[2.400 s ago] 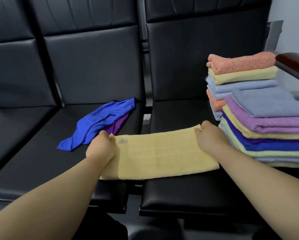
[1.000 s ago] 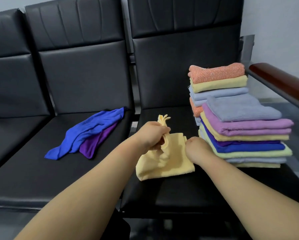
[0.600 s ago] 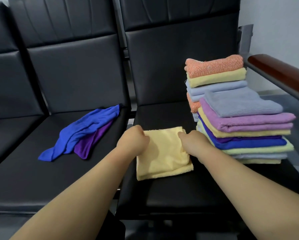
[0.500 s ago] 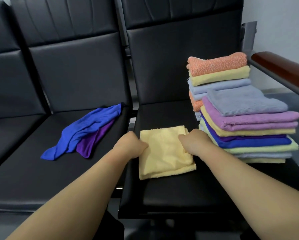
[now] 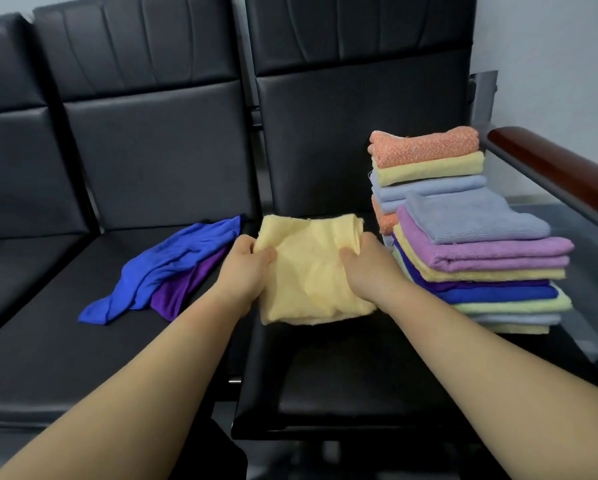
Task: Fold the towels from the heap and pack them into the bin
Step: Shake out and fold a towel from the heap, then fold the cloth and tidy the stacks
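A folded pale yellow towel (image 5: 309, 271) is lifted just above the right black seat. My left hand (image 5: 247, 271) grips its left edge, thumb on top. My right hand (image 5: 365, 268) grips its right edge the same way. Two stacks of folded towels stand on the right side of that seat: a front stack (image 5: 481, 261) topped by a grey-blue towel and a rear stack (image 5: 425, 161) topped by an orange one. An unfolded blue towel (image 5: 172, 268) lies over a purple towel (image 5: 186, 285) on the middle seat. No bin is in view.
Black padded seats (image 5: 342, 375) stand in a row with tall backrests. A dark red armrest (image 5: 560, 168) runs along the right, over a glass side panel. A pale wall is at the far right.
The yellow strip was folded in half by bringing its left end over to the right. Both hands then took its side edges and lifted it off the seat.
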Motion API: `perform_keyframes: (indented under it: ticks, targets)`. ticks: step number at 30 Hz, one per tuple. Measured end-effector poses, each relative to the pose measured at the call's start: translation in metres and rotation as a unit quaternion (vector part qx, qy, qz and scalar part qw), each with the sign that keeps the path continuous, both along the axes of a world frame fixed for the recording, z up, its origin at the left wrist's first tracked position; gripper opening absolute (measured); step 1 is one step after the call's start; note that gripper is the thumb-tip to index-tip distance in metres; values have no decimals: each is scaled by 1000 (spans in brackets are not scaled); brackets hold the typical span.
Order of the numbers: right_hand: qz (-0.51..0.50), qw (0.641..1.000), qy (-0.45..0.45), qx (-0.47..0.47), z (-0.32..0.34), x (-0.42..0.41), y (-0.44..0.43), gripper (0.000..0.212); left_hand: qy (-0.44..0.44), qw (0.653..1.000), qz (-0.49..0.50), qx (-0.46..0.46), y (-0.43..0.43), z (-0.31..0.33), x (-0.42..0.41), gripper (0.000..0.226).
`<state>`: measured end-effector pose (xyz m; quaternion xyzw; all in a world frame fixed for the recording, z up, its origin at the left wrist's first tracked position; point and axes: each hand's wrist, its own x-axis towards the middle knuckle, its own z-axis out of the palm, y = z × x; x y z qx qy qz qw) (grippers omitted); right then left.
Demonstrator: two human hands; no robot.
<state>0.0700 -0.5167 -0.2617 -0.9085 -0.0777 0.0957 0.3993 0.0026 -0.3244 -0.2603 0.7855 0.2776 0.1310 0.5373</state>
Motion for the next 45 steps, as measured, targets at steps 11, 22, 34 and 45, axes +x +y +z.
perform_keyframes:
  ticks: [11, 22, 34, 45]
  targets:
    - [-40, 979, -187, 72, 85, 17, -88, 16, -118, 993, -2, -29, -87, 72, 34, 16]
    - [-141, 978, -153, 8, 64, 101, -202, 28, -50, 997, -58, -1, -197, 59, 135, 11]
    - [-140, 970, -171, -105, 50, 83, -201, 52, 9, 997, -72, 28, -174, 26, 133, 43]
    - [110, 933, -302, -162, 37, -10, -52, 36, 70, 977, -97, 178, -44, 38, 48, 21]
